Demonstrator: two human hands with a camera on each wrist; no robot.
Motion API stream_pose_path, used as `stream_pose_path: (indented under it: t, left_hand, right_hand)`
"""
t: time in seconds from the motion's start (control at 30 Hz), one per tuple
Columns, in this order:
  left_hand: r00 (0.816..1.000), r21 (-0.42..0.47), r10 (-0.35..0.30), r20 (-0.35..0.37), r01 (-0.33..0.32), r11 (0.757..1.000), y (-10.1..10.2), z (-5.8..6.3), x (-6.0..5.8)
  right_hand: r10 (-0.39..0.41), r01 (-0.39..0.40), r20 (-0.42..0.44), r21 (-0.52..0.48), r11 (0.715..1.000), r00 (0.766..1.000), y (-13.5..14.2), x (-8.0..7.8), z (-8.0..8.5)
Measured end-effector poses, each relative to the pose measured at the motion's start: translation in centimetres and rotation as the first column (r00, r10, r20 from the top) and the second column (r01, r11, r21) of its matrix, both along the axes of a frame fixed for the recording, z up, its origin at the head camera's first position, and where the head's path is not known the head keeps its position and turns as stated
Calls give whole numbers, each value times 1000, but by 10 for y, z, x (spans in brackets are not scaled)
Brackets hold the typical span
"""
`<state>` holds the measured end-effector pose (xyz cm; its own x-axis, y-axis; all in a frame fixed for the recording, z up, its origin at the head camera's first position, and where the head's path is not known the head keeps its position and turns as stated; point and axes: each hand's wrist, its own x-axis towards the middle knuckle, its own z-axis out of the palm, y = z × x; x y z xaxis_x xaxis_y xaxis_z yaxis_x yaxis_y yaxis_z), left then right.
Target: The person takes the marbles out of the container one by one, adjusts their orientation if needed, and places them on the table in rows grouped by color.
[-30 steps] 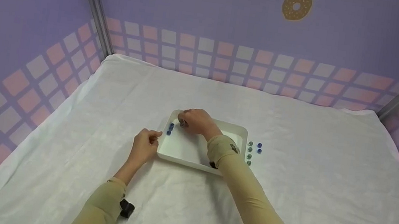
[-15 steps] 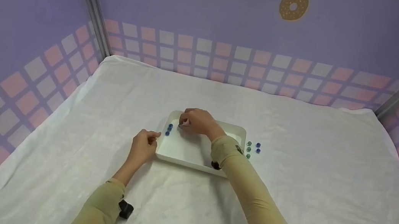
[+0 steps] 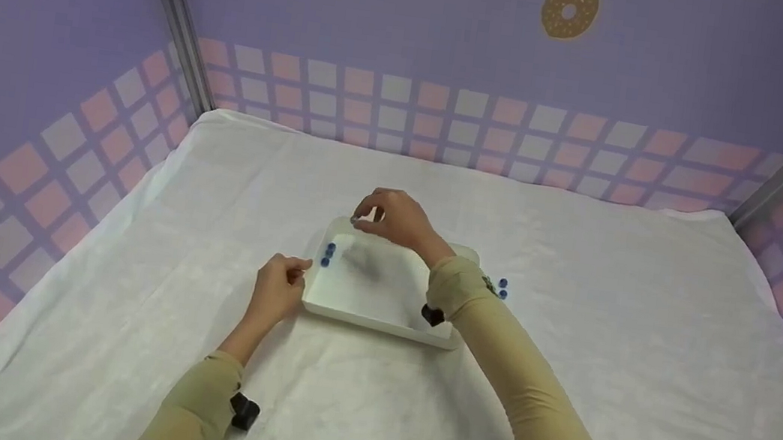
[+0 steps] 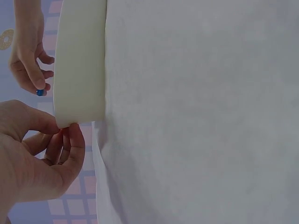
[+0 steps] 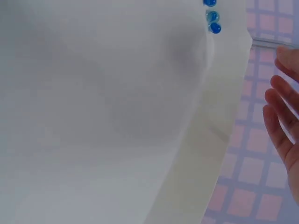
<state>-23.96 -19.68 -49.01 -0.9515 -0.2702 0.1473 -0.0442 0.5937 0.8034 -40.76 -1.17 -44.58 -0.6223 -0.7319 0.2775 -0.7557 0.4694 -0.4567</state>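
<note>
My right hand [image 3: 397, 219] hovers over the far left part of a shallow white tray [image 3: 378, 318]. Thumb and forefinger pinch a small glass marble [image 4: 40, 92], which looks blue in the left wrist view. Three marbles [image 3: 325, 262], two blue and one teal, lie in a short row inside the tray along its left wall. At the tray's left end my left hand [image 3: 278, 288] grips the edge with curled fingers; in the left wrist view the thumb and forefinger tips meet its corner. The right wrist view shows the right hand's other fingers [image 5: 280, 109] loosely bent.
Two blue marbles [image 3: 503, 288] sit on the white cloth [image 3: 618, 341] just right of the tray. Greenish marbles [image 3: 489, 284] beside them are mostly covered by the right sleeve. Patterned purple walls [image 3: 447, 30] rise behind and at both sides of the table.
The right hand has lifted from low in the tray toward its far edge, the marble pinched in its fingertips. Its sleeve now covers most of the greenish marbles. The left hand stays put.
</note>
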Motion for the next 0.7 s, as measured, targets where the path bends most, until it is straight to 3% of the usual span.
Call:
stream_pose_path:
  t: [0.23,0.33,0.7]
  left_hand:
    - [1000,6,-9,8,9,1000,1,1,-1]
    - [1000,9,-13,7,13,1000,0,1,-1]
    - [1000,-1,-18,3,18,1000,-2,-2,-1]
  right_hand:
    - [-125,138,121,-105,985,985,21,13,12]
    - [-137,162,163,-149,975,977,35,18,16]
    - [-157,199,192,-228,953,969,94,35,16]
